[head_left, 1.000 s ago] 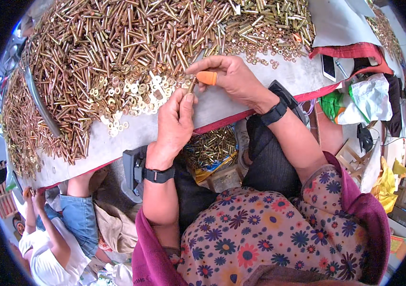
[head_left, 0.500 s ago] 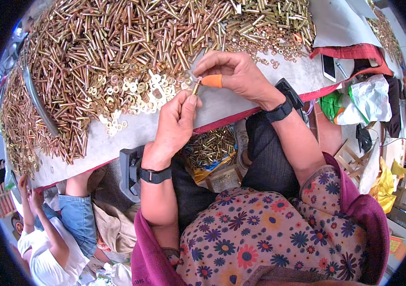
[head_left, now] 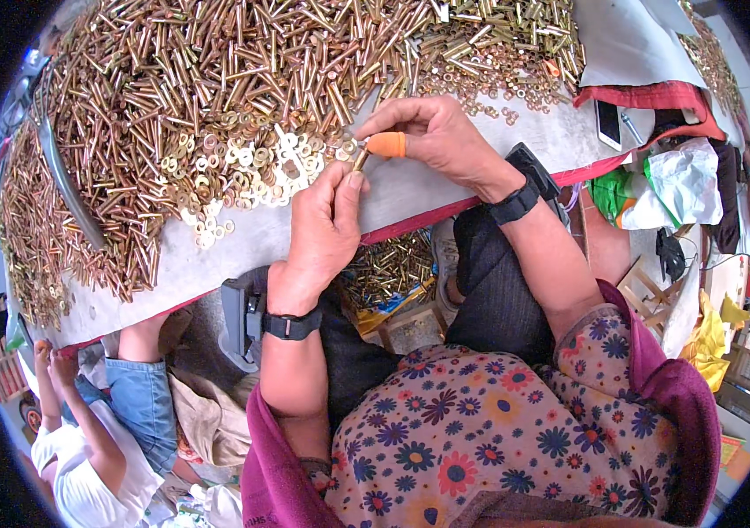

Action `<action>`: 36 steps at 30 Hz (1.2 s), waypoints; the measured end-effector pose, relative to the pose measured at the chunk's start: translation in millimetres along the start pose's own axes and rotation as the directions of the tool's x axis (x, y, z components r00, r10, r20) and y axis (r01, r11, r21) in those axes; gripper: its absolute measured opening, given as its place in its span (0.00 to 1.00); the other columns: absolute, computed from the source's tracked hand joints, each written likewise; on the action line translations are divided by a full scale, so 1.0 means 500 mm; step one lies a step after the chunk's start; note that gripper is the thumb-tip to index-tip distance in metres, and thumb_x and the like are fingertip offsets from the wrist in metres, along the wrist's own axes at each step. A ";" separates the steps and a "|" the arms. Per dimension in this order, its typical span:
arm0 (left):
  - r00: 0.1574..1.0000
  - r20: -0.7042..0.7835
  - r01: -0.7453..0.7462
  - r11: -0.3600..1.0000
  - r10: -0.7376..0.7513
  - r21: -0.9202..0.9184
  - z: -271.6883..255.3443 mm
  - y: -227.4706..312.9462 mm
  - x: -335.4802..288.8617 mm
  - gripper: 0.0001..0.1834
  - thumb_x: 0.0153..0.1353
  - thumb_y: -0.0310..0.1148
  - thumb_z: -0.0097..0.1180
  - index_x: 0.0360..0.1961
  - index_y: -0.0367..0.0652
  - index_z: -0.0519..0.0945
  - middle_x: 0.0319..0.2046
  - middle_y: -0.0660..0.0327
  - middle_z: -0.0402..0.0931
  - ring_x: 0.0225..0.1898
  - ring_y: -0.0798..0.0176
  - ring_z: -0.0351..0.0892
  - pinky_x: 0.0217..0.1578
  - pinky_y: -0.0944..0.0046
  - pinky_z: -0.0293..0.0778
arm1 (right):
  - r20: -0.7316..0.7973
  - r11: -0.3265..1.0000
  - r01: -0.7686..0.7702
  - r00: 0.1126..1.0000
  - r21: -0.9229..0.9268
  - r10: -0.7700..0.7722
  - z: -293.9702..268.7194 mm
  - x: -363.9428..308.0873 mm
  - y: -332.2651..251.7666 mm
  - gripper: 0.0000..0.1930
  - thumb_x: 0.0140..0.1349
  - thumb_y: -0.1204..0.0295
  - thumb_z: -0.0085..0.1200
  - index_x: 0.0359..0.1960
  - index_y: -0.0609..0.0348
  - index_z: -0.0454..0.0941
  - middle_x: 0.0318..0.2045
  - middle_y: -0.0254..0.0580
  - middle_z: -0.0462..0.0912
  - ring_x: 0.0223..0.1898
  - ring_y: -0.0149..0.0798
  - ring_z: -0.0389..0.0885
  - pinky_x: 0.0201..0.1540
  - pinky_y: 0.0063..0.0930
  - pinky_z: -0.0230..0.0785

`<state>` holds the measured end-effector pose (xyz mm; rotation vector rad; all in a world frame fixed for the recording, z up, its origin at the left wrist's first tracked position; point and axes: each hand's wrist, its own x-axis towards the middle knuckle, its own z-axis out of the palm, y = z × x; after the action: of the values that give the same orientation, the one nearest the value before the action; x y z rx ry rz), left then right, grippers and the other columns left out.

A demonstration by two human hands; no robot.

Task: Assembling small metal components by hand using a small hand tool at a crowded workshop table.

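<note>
Over the near edge of the table, my left hand [head_left: 322, 220] is closed, pinching a short brass-coloured anchor bolt [head_left: 359, 162] upright between thumb and forefinger. My right hand [head_left: 450, 141] is closed too, its thumb in an orange finger cot [head_left: 386, 144] and its forefinger curled, both meeting at the bolt's top end. Whether a small nut or washer sits between those fingertips is hidden. Loose washers [head_left: 243, 167] lie just left of the bolt, and a heap of small nuts [head_left: 503, 84] spreads beyond my right hand.
A big pile of gold-coloured metal bolts [head_left: 234, 62] covers the far table. A curved grey bar [head_left: 67, 185] rests in it at left. A phone [head_left: 607, 125] lies at right. Between my knees stands a container of finished-looking bolts [head_left: 393, 271]. A co-worker's arms [head_left: 84, 414] reach in at lower left.
My left hand has shifted slightly, its wrist turning a little. The right thumb and forefinger have drawn closer around the bolt's top. At lower left, the co-worker's hands have moved slightly.
</note>
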<state>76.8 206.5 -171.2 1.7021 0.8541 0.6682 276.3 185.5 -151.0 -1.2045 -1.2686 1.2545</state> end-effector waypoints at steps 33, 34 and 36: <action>0.973 -0.229 -0.034 0.999 0.032 -0.004 -0.006 -0.010 0.019 0.10 0.69 0.30 0.44 0.32 0.37 0.74 0.18 0.67 0.68 0.23 0.76 0.62 0.24 0.72 0.62 | -0.124 0.932 0.189 0.980 0.308 -0.158 0.075 -0.007 0.017 0.22 0.70 0.64 0.43 0.60 0.65 0.67 0.57 0.49 0.73 0.59 0.39 0.71 0.61 0.32 0.63; 0.985 -0.170 0.007 1.000 -0.008 -0.003 -0.009 -0.012 0.017 0.10 0.69 0.30 0.44 0.32 0.37 0.74 0.19 0.69 0.67 0.24 0.77 0.60 0.24 0.73 0.60 | -0.087 0.959 0.122 0.991 0.257 -0.102 0.073 -0.006 0.021 0.21 0.70 0.64 0.43 0.59 0.65 0.69 0.55 0.46 0.75 0.56 0.36 0.73 0.58 0.29 0.65; 0.991 -0.132 -0.009 0.999 0.004 -0.037 0.004 -0.007 0.014 0.10 0.69 0.30 0.45 0.32 0.37 0.74 0.20 0.69 0.66 0.24 0.77 0.60 0.24 0.72 0.60 | -0.064 0.978 0.047 0.997 0.202 -0.034 0.069 -0.006 0.023 0.18 0.69 0.66 0.45 0.55 0.63 0.74 0.47 0.40 0.80 0.46 0.28 0.77 0.51 0.22 0.68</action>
<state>81.7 211.4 -174.9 1.6415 0.9229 0.8039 242.6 180.0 -163.4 -1.0564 -1.0868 1.2755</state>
